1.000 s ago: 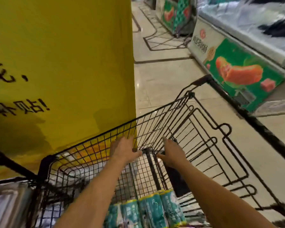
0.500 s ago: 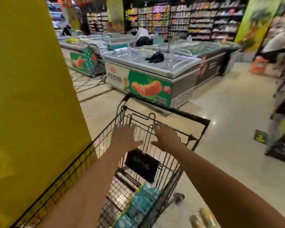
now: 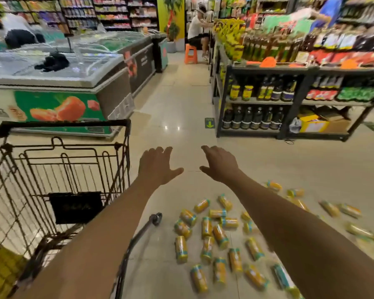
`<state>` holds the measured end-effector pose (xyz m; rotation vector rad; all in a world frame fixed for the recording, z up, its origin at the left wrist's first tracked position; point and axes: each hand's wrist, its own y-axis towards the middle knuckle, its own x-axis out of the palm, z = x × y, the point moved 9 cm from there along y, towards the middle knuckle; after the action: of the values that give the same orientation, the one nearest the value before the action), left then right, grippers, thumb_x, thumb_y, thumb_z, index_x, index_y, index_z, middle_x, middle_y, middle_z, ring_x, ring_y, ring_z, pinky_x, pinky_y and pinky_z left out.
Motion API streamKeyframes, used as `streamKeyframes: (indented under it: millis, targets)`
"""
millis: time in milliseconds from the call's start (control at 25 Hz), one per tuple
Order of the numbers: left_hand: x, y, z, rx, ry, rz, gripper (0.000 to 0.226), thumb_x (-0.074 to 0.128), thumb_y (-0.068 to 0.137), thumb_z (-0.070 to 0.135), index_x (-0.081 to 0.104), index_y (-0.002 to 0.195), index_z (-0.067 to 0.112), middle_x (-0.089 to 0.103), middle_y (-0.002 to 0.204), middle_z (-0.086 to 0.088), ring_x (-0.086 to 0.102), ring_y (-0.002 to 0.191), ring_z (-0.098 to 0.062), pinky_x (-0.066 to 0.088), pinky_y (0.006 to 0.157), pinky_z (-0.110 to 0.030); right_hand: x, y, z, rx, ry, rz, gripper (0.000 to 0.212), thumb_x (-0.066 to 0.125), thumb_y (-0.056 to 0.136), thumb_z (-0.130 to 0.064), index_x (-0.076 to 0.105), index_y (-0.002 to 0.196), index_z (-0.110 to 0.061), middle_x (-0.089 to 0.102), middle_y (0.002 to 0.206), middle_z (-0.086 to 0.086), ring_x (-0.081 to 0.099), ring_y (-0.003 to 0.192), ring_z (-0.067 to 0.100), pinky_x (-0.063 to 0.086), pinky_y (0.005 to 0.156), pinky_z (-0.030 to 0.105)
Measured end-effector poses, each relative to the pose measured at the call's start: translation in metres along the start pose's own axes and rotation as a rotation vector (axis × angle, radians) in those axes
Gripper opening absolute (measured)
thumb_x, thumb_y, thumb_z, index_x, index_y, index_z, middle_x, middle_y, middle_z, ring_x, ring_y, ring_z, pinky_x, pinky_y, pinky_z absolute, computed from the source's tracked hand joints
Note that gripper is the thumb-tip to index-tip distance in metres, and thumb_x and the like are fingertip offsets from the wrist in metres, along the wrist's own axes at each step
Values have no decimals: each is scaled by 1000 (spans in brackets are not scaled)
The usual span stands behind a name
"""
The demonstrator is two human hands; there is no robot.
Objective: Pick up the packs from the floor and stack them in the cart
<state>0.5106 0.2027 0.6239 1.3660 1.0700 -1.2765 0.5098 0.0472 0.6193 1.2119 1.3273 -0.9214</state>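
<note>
Several yellow packs with teal ends lie scattered on the tiled floor at the lower right, more of them spread toward the right edge. The black wire cart stands at the left; its inside is mostly out of view. My left hand hovers in mid-air just right of the cart's side, fingers spread, holding nothing. My right hand is level with it, also spread and holding nothing. Both hands are above the floor and farther out than the packs.
A chest freezer with a green and orange front runs behind the cart. Dark shelves of bottles stand at the right. A person sits by an orange stool down the aisle. A yellow display is at the lower left.
The view has swung right, off the yellow panel and cart. Both hands have come out of the cart and now hover over the open floor; the scattered packs have come into view.
</note>
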Motion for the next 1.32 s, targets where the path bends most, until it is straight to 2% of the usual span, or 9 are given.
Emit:
streamKeyframes:
  millis: [320,600,720,840,1000,1200,1320]
  targets:
    - [97,-17,224,160,-95,-224,82,48,84,68,27,147,20,46,138,-6,45,125,-26,39,97,-35,58,-157,240,372,37,-184,63,58,89,-42,32,142,-19,50,129,10,50,118,30,44,88,37]
    - [230,-71,380,362,-192,-485,84,52,82,66,28,147,18,43,142,-5,41,130,-24,38,101,-36,154,-319,361,766,119,-414,64,56,91,-43,29,143,-17,51,127,12,52,116,30,45,84,36]
    - [312,-99,414,378,-185,-613,82,52,82,65,30,145,17,45,138,-6,42,128,-25,40,98,-36,224,-385,383,937,200,-498,66,55,91,-44,27,144,-16,52,127,11,51,117,29,44,87,36]
    - [394,-129,434,377,-172,-706,81,54,82,65,31,143,18,46,138,-7,44,127,-26,40,98,-37,298,-444,396,1059,275,-551,67,56,91,-42,26,145,-16,50,130,11,49,120,29,41,91,35]
    - [511,-178,453,330,-131,-827,83,54,80,66,33,142,15,45,137,-9,45,124,-27,42,94,-36,402,-518,412,1184,367,-576,69,60,88,-43,29,144,-16,49,132,12,48,121,30,44,91,37]
    - [673,-247,454,46,-140,-930,85,58,80,65,33,141,11,45,136,-15,45,124,-33,41,94,-40,562,-594,429,1201,440,-662,69,60,88,-43,30,142,-11,49,129,14,50,117,32,45,88,39]
    - [768,-296,458,-16,-108,-966,87,62,80,59,27,143,10,45,135,-19,46,123,-35,40,94,-40,659,-633,433,1169,493,-700,73,64,86,-43,30,141,-11,49,126,16,49,116,35,45,90,43]
